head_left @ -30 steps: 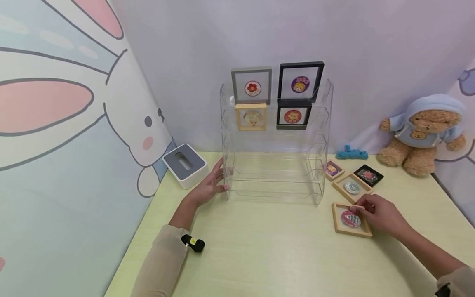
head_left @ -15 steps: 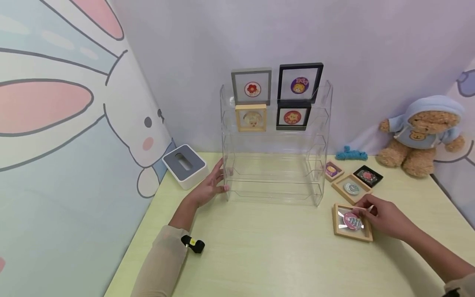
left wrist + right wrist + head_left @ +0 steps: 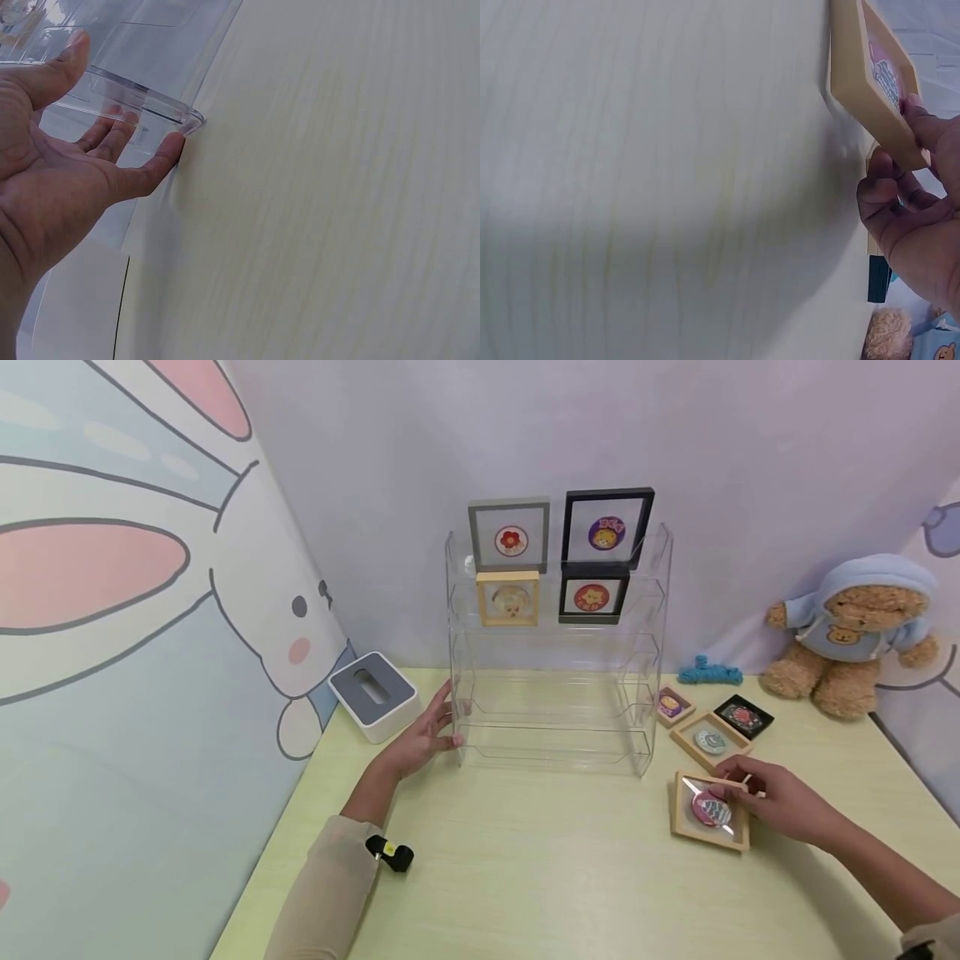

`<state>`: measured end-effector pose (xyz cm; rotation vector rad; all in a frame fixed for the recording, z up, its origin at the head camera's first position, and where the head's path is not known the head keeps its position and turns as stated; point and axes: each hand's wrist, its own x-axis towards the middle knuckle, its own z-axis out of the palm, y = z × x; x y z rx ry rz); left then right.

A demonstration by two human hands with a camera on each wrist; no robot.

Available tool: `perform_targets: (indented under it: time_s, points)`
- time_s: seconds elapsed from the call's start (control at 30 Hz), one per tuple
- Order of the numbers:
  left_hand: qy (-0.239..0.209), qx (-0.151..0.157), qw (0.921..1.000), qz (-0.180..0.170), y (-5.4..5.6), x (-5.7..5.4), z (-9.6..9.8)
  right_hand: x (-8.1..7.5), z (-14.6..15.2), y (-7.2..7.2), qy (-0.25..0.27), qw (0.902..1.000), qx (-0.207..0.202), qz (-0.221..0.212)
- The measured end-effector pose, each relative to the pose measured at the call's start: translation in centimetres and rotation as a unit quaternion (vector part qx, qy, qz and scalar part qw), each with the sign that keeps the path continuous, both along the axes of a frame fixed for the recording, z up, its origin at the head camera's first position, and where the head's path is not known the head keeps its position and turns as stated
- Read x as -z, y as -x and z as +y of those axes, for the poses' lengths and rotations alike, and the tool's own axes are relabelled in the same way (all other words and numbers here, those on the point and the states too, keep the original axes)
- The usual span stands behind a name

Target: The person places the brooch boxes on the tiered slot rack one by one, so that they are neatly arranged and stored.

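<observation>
Against the left side of a clear acrylic display rack (image 3: 555,737) rests my left hand (image 3: 416,748), its fingers stretched out along the panel. The left wrist view shows the fingertips touching the rack's lower edge (image 3: 154,101), thumb held apart. My right hand (image 3: 783,798) pinches the far right corner of a light wooden picture frame (image 3: 705,839) with a pink round badge inside. In the right wrist view that frame (image 3: 859,75) is tilted, one edge raised off the table, thumb on the front and fingers behind. Several framed badges, including a grey frame (image 3: 510,566), stand on the rack's upper tiers.
Beyond the right hand lie a wooden frame with a green badge (image 3: 710,739), a black frame (image 3: 744,716) and a small wooden frame (image 3: 673,705). Behind them are a blue cord bundle (image 3: 710,671) and a teddy bear (image 3: 847,635). A white tissue box (image 3: 377,693) stands left.
The right hand has lifted the far edge of the pink-badge frame, which now tilts and sits slightly nearer. The left hand has stayed at the rack.
</observation>
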<state>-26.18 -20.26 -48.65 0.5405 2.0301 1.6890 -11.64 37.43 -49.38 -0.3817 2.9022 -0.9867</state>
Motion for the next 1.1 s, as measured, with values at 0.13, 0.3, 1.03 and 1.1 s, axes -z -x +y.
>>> perform_targets:
  time_s: [0.13,0.3,1.03,1.1]
  points:
    - [0.003,-0.001,1.0,0.003,0.0,0.0,0.0,-0.6,-0.3,0.0,0.01,0.9995,0.006,0.031]
    - [0.002,-0.004,1.0,0.006,0.0,0.1,0.0,-1.9,-0.7,0.4,0.019,0.995,0.006,0.097]
    - [0.002,-0.003,1.0,0.003,0.2,0.2,-0.1,-10.3,-7.2,5.6,0.062,0.9285,-0.067,0.36]
    - [0.002,-0.002,1.0,0.003,0.2,0.2,-0.1,-10.7,-8.4,6.4,0.067,0.9215,-0.081,0.374]
